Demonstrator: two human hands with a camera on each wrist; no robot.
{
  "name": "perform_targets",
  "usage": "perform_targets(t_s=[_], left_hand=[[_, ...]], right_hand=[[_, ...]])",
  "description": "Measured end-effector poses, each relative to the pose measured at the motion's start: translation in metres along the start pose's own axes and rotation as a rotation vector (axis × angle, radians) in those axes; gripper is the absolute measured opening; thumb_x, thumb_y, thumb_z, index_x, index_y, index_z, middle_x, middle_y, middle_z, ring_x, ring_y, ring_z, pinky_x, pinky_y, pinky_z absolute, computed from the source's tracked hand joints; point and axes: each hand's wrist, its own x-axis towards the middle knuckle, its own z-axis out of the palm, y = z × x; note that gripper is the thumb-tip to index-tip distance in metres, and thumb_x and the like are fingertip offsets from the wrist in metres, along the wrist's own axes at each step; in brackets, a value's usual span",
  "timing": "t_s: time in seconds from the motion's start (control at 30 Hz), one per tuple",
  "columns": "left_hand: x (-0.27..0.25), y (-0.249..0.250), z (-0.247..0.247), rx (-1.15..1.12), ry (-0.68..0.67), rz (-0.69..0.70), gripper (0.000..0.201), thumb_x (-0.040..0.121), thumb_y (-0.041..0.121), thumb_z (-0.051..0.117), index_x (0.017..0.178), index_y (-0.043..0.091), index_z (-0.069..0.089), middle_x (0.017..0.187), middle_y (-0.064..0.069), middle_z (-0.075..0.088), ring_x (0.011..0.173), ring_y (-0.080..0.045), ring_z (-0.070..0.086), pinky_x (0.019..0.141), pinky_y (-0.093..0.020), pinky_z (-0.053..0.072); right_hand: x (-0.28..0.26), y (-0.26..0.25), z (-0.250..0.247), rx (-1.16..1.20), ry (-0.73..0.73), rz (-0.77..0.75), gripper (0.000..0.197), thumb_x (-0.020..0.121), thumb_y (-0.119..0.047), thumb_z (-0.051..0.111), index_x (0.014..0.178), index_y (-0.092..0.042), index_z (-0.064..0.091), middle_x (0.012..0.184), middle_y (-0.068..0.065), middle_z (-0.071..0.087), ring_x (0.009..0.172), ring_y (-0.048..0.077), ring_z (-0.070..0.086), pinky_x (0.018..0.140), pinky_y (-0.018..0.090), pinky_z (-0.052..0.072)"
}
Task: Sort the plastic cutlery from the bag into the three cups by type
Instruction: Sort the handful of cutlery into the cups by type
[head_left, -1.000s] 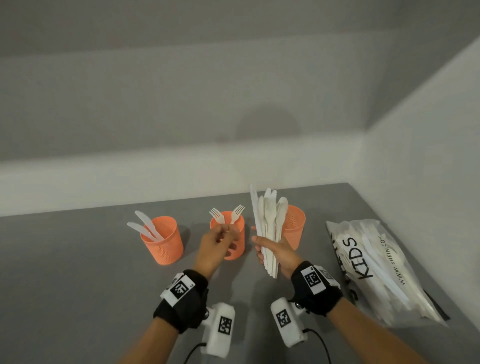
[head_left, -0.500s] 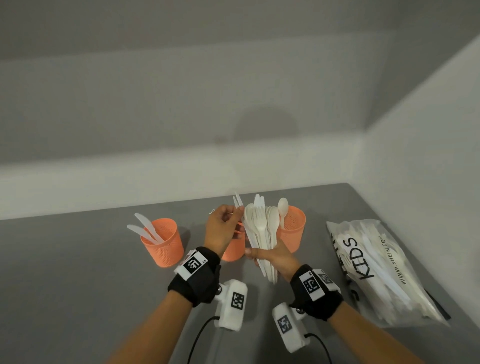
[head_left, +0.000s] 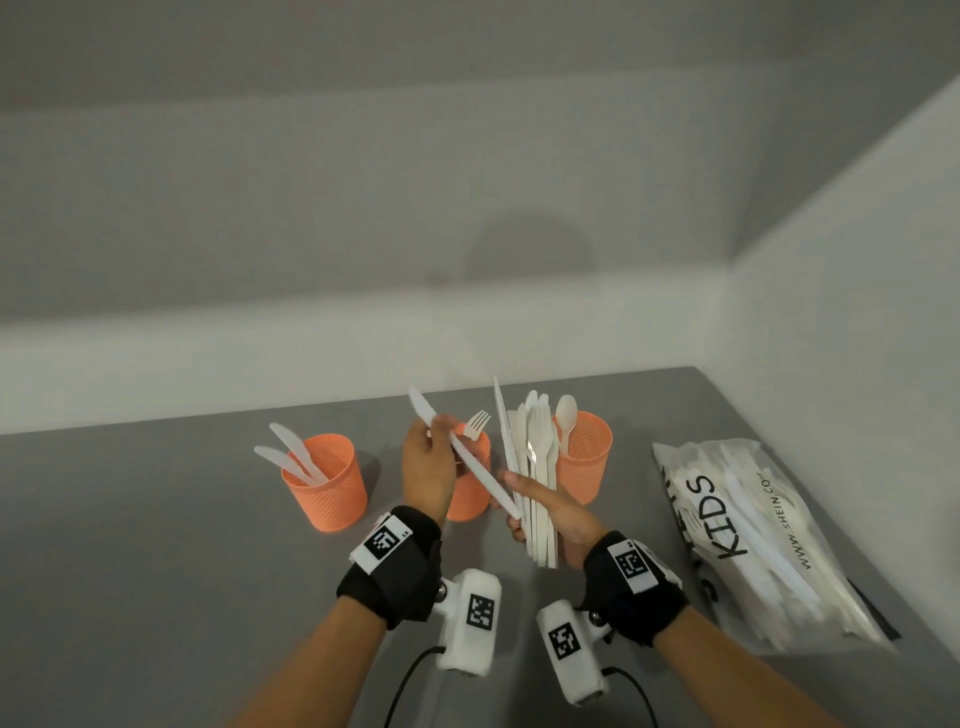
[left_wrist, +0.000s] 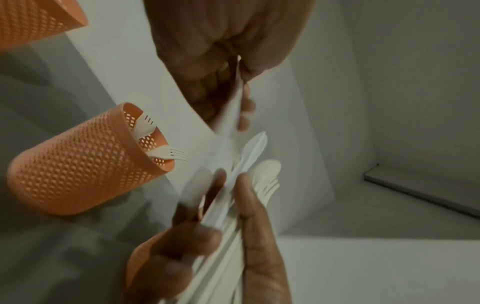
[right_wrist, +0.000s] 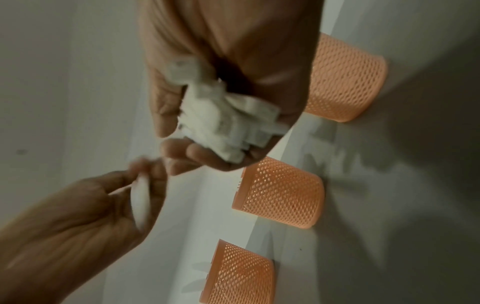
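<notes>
My right hand (head_left: 524, 506) grips an upright bundle of white plastic cutlery (head_left: 535, 467) by its handles (right_wrist: 226, 119), in front of the right orange mesh cup (head_left: 584, 452), which holds a spoon. My left hand (head_left: 439, 434) pinches a single white knife (head_left: 467, 457) that slants from upper left down to the bundle's base. In the left wrist view the knife (left_wrist: 231, 107) looks blurred between my fingers. Behind my left hand, the middle cup (head_left: 472, 483) holds forks (left_wrist: 168, 154). The left cup (head_left: 327, 480) holds two knives.
The clear plastic bag (head_left: 753, 535) printed "KIDS", with more white cutlery inside, lies at the right on the grey table (head_left: 130, 545), close to the side wall. A white wall runs behind the cups. Cables trail from both wrist cameras.
A second ago my left hand was at the middle cup with a fork. It then went to the bundle and now has drawn one knife out to the left.
</notes>
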Motion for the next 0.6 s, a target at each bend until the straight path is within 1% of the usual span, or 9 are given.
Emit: perform_targets(t_s=[0.07,0.1,0.13,0.2,0.27,0.37,0.43,0.53,0.6], left_hand=[[0.003,0.003,-0.002,0.012,0.032,0.027,0.024,0.098,0.016,0.038,0.078,0.016,0.051,0.058,-0.003,0.045,0.043,-0.009,0.047,0.049,-0.026,0.044],[0.003,0.004,-0.003,0.045,0.022,0.032,0.022,0.097,0.016,0.041,0.078,0.016,0.052,0.056,-0.001,0.041,0.037,-0.004,0.042,0.041,-0.020,0.037],[0.002,0.005,-0.002,0.082,-0.002,0.037,0.019,0.095,0.018,0.046,0.079,0.016,0.054,0.056,0.001,0.041,0.036,-0.002,0.039,0.039,-0.018,0.033],[-0.002,0.005,0.000,0.142,-0.078,0.032,0.013,0.091,0.024,0.056,0.084,0.014,0.059,0.057,0.004,0.047,0.044,-0.004,0.041,0.044,-0.017,0.032],[-0.005,0.002,0.002,0.160,-0.117,0.011,0.015,0.087,0.028,0.063,0.081,0.015,0.060,0.058,0.006,0.051,0.048,-0.005,0.046,0.048,-0.019,0.034],[-0.005,-0.001,0.005,0.168,-0.119,-0.010,0.017,0.087,0.022,0.062,0.073,0.015,0.056,0.064,0.000,0.059,0.055,-0.011,0.056,0.054,-0.024,0.044],[-0.004,-0.003,0.004,0.163,-0.088,-0.010,0.015,0.091,0.018,0.056,0.079,0.009,0.058,0.073,-0.008,0.063,0.064,-0.018,0.059,0.061,-0.028,0.048],[-0.002,-0.009,0.001,0.150,-0.031,0.008,0.022,0.094,0.019,0.051,0.093,0.000,0.061,0.084,-0.018,0.067,0.076,-0.028,0.065,0.074,-0.038,0.052],[-0.003,-0.012,-0.001,0.139,-0.073,0.020,0.019,0.093,0.017,0.052,0.099,0.001,0.061,0.088,-0.016,0.068,0.079,-0.026,0.067,0.074,-0.034,0.054]], right_hand=[[-0.002,0.000,-0.002,0.032,0.000,0.030,0.017,0.089,-0.026,0.058,0.098,-0.013,0.060,0.079,0.006,0.066,0.049,0.009,0.052,0.048,0.020,0.045],[-0.003,0.000,-0.002,0.035,-0.008,0.040,0.016,0.089,-0.025,0.057,0.099,-0.014,0.060,0.078,0.004,0.067,0.049,0.009,0.051,0.048,0.020,0.045],[-0.004,0.000,-0.002,0.021,-0.019,0.045,0.016,0.089,-0.025,0.057,0.100,-0.013,0.060,0.075,0.002,0.067,0.048,0.009,0.051,0.049,0.020,0.045],[-0.005,0.000,-0.001,-0.033,-0.045,0.049,0.023,0.088,-0.027,0.057,0.105,-0.011,0.059,0.071,0.000,0.067,0.050,0.009,0.053,0.050,0.021,0.046],[-0.005,0.000,0.002,-0.081,-0.077,0.055,0.025,0.088,-0.028,0.058,0.107,-0.012,0.060,0.073,0.001,0.068,0.052,0.010,0.055,0.051,0.021,0.047],[-0.004,-0.001,0.006,-0.110,-0.124,0.049,0.022,0.089,-0.031,0.058,0.105,-0.016,0.061,0.083,0.004,0.071,0.059,0.011,0.062,0.056,0.022,0.050],[-0.005,-0.002,0.008,-0.108,-0.135,0.036,0.018,0.093,-0.027,0.053,0.106,-0.018,0.060,0.089,0.005,0.072,0.066,0.013,0.066,0.061,0.023,0.053],[-0.005,-0.003,0.010,-0.086,-0.088,0.010,0.015,0.094,-0.020,0.050,0.102,-0.016,0.061,0.087,0.005,0.073,0.066,0.013,0.067,0.060,0.022,0.054],[-0.004,-0.002,0.011,-0.089,-0.067,0.003,0.013,0.094,-0.018,0.050,0.098,-0.015,0.062,0.082,0.004,0.074,0.065,0.014,0.067,0.060,0.022,0.054]])
